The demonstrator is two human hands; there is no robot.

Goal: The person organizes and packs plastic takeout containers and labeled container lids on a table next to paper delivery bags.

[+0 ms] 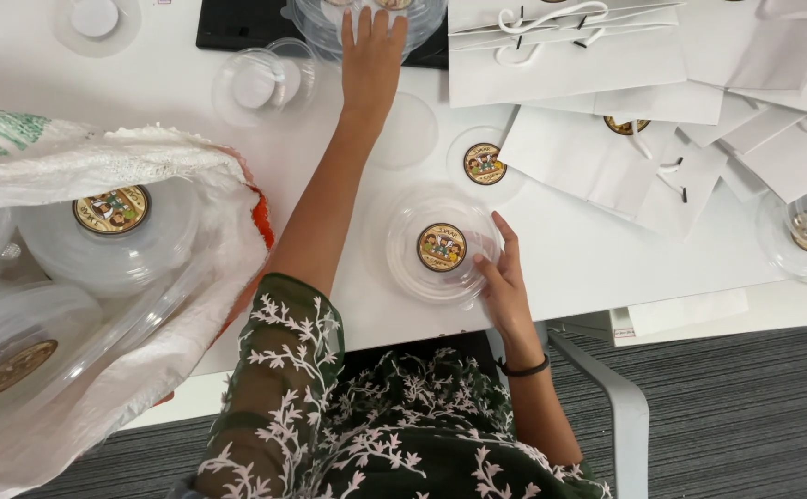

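Head view: our right hand (505, 282) rests fingers-spread on the stickered clear lid (442, 247) at table (570, 249) centre. Left hand (373, 46) reaches flat-open to the container stack (366, 18) at 12 o'clock. Loose lids (255, 85) at 11 unstickered; stickered tubs fill the sack (172, 277) at 9.

white table (606, 259): clear round container with sticker (441, 247) near the front edge, flat lid with sticker (485, 164) just beyond, white paper bags (606, 139) spread far right, large sack of containers (98, 268) left.
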